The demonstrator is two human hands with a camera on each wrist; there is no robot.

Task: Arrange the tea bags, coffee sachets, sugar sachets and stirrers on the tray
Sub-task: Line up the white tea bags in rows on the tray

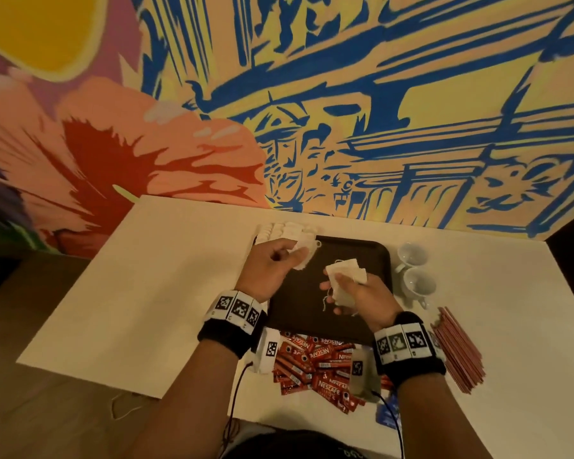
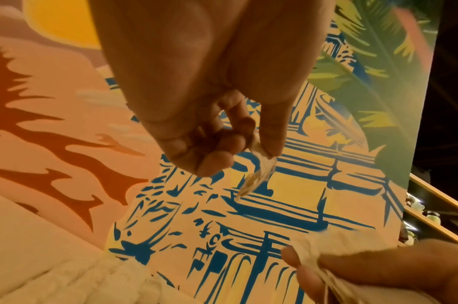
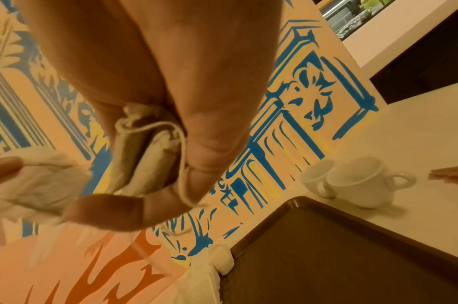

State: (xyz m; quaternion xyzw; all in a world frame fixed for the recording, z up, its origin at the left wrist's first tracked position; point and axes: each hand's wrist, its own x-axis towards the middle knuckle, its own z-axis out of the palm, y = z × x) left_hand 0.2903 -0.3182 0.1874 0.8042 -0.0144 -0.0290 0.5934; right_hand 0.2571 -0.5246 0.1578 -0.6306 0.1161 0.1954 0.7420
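Two cups (image 1: 415,270) — one tray (image 1: 352,256).

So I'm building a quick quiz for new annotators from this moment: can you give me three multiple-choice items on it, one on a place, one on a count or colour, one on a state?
1. Where do the red coffee sachets lie?
A. on the tray
B. on the table, at the tray's near edge
C. inside a cup

2. How many white cups stand right of the tray?
A. one
B. two
C. four

3. What is the right hand doing?
A. gripping a bunch of tea bags
B. lying flat on the table
C. holding a stirrer

Answers: 1 B, the head view shows the pile between the wrists, off the tray. 2 B, two cups side by side in the head and right wrist views. 3 A, fingers curl round the bags and a string.
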